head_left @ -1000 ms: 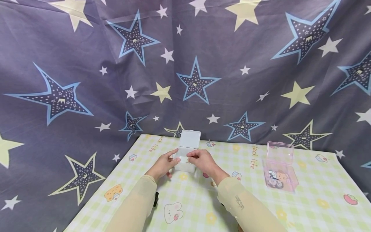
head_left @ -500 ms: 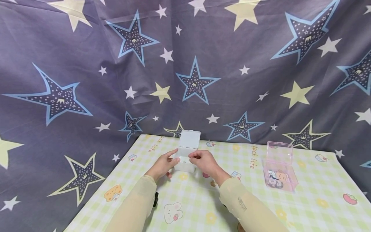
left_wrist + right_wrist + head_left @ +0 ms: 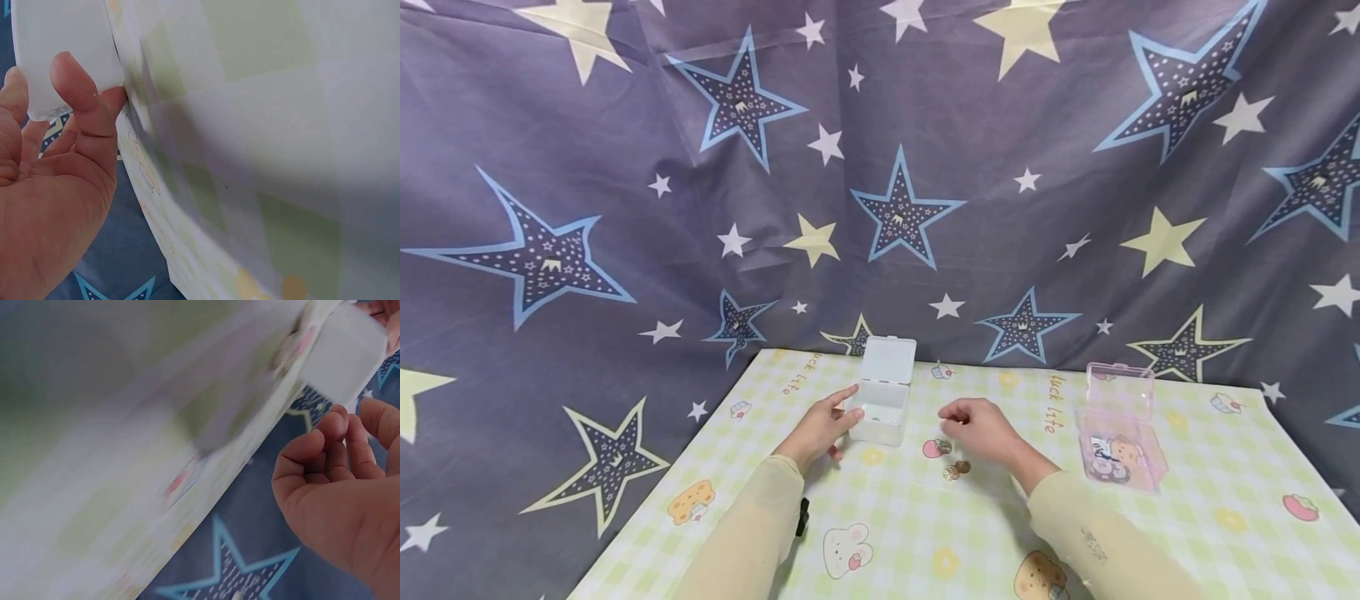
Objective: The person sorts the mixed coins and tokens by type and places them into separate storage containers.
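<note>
My left hand holds the left side of a small white box, its thumb at the front rim. The box's hinged lid stands up at the back, and a small brownish bit lies inside. In the left wrist view the thumb and fingers reach around the box's end. Right of the box, my right hand hovers with loosely curled fingers and nothing visible in them. Below its fingertips lie three small coin-like discs: one silvery-brown disc, one brown disc and one golden disc.
A clear pink box with its lid raised stands on the right of the table. The checked tablecloth has printed cartoons. A dark star-patterned curtain hangs close behind the table's back edge.
My right hand has left the white box and moved right, over beside the discs, uncovering the box's inside. The left hand stays at the box.
</note>
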The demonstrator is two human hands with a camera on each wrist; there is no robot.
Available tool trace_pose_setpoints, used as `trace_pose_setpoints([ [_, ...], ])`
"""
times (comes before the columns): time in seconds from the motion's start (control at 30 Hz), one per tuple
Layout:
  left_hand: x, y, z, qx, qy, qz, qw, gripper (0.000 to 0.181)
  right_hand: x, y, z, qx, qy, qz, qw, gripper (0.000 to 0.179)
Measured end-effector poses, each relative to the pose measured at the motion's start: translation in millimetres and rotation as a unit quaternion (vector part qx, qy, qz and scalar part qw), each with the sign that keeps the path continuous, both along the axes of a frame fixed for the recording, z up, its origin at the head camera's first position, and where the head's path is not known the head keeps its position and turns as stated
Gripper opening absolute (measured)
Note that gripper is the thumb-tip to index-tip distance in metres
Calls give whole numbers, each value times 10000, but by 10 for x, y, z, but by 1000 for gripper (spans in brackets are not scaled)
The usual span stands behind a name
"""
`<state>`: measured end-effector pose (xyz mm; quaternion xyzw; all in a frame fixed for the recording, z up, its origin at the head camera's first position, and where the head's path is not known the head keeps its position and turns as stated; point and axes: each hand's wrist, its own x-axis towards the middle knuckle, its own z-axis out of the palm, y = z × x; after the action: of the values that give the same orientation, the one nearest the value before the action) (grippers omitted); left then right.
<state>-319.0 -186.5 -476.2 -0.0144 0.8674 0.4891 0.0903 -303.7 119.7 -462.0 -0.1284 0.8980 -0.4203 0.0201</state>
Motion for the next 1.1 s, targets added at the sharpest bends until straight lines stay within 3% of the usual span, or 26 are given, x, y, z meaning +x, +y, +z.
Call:
trace_pose_setpoints([
  [0.17,28,-3,8,13,36,-35,10000,63,49,354,-21,470,32,146,9988,28],
  [0.4,14,-15,23,151,92,-102,9998,63,180,610,-44,578,-117,281,9979,29],
  [0.8,15,-24,-9,89,86,-51,9999,62,303,518,-205,872,307,1071,9899,26],
  [1.1,16,-16,7,89,38,-43,9999,63,265,428,-219,1072,411,1254,9854,26],
])
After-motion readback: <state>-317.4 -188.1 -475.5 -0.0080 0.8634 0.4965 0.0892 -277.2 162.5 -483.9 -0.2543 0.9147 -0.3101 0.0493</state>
